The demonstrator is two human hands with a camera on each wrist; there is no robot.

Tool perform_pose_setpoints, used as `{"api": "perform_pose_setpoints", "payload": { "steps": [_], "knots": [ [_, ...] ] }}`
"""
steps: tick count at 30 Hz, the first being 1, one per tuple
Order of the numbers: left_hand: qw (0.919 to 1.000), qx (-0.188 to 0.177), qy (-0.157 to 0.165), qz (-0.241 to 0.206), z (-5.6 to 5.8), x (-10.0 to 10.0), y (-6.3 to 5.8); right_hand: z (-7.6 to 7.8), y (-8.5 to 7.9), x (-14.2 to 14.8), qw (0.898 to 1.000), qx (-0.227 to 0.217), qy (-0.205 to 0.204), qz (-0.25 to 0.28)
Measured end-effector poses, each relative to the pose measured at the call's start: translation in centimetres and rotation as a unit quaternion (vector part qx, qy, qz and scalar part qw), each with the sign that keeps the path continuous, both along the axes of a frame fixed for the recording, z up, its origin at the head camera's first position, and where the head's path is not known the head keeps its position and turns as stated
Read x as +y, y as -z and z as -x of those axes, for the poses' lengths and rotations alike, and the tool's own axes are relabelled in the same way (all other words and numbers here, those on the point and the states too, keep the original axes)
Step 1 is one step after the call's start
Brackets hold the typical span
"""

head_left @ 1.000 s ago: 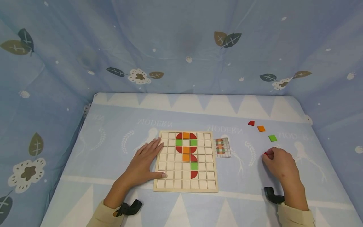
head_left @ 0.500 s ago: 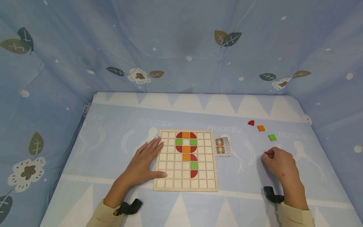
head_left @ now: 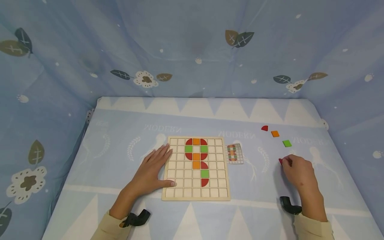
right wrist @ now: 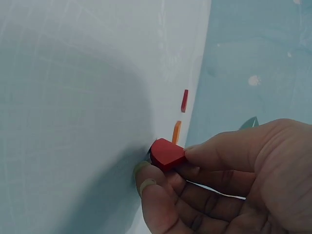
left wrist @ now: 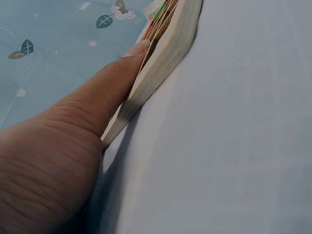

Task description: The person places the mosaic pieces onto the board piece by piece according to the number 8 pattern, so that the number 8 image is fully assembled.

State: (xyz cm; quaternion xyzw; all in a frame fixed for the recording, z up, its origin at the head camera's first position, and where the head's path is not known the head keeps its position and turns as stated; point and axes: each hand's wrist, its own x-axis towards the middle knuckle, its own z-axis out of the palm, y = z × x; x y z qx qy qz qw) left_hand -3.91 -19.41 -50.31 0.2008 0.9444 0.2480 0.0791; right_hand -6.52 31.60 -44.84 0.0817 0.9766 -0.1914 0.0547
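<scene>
A wooden grid board (head_left: pixel 183 193) lies mid-table, with red quarter-circle, orange square and green square tiles set in some of its cells. My left hand (head_left: pixel 153 171) rests along the board's left edge, fingers straight and spread, the thumb lying over the lower left rim; the left wrist view shows that thumb (left wrist: pixel 112 83) against the wooden edge. Off to the right, my right hand (head_left: pixel 300 171) pinches a red quarter-circle tile (right wrist: pixel 166 154) between thumb and fingertips. Beyond it lie a green square tile (head_left: pixel 287 143), an orange square tile (head_left: pixel 275 133) and another red quarter-circle tile (head_left: pixel 264 128).
A small printed pattern card (head_left: pixel 235 154) touches the board's right side. Patterned blue cloth (head_left: pixel 198 46) hangs behind the table and at both sides. A black strap piece (head_left: pixel 289 205) sits at my right wrist, and a similar one (head_left: pixel 138 218) at the left.
The red tile between my right fingers shows slightly more, as that hand has turned a little. My left hand keeps its place on the board. The whole head view has shifted slightly.
</scene>
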Motion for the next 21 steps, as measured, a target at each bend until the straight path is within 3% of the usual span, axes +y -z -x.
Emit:
{"api": "perform_pose_setpoints", "payload": {
  "steps": [12,21],
  "knots": [
    [1.0000,0.001,0.000,-0.005,-0.08,-0.01,-0.04,0.01,0.06,-0.42,0.999,-0.005,0.039,0.010],
    [1.0000,-0.002,-0.002,-0.005,-0.06,-0.03,-0.07,0.00,0.26,-0.09,1.000,0.007,0.017,0.015]
  ]
}}
